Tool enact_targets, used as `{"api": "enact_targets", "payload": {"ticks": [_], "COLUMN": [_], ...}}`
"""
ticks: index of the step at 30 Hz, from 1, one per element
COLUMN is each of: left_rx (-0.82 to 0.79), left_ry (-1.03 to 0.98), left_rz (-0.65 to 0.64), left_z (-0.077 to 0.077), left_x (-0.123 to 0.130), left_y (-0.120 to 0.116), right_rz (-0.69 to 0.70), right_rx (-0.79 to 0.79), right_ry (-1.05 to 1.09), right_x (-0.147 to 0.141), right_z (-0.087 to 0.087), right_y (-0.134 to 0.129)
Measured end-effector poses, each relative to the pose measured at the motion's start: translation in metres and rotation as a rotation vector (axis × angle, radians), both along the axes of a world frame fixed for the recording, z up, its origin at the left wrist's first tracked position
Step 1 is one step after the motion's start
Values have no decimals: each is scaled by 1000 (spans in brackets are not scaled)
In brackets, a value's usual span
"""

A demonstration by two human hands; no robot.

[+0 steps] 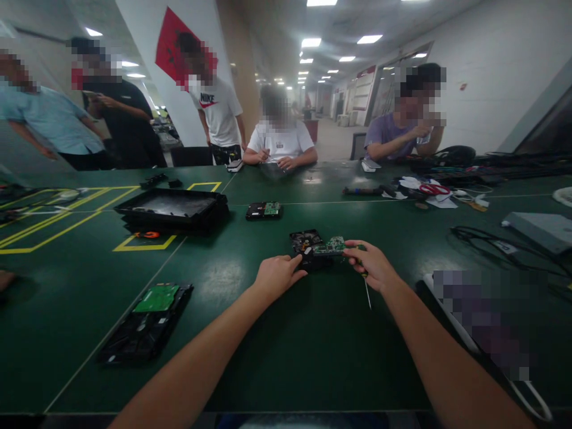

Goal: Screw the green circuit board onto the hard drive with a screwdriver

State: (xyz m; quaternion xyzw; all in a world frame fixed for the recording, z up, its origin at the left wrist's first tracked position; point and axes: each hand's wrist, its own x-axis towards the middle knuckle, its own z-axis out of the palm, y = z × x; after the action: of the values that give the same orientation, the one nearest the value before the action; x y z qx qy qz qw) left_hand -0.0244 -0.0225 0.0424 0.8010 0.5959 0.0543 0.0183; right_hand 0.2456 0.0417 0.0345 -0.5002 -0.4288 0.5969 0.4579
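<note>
Two bare hands work at a black drive [304, 238] near the middle of a green table [326, 357], the left hand [277, 275] resting its index fingertip on the drive's near side, thumb slightly apart, though whether its other fingers grip anything cannot be told. The right hand [373, 265], fingers closed, pinches the end of a circuit board [335, 244] at the drive's right side and holds a screwdriver [367, 291], its shaft pointing down; a second drive [147, 322] lies to the left, near the table's front.
</note>
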Motion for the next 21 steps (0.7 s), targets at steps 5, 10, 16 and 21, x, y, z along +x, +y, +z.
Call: {"api": "enact_targets", "payload": {"ticks": [5, 10, 16, 21], "left_rx": [-4, -29, -37, -64], "left_ry": [-134, -384, -644, -712], "left_rz": [78, 102, 58, 91], "left_z": [-6, -13, -20, -22], "left_x": [-19, -21, -23, -24], "left_y": [-11, -16, -14, -14], "right_rz": [125, 118, 112, 132], "right_rx": [-23, -74, -77, -35], "right_ry": [-83, -84, -141, -289], "right_x": [-29, -49, -52, -50], "right_z": [9, 11, 9, 6], "right_y": [-22, -34, -36, -36]}}
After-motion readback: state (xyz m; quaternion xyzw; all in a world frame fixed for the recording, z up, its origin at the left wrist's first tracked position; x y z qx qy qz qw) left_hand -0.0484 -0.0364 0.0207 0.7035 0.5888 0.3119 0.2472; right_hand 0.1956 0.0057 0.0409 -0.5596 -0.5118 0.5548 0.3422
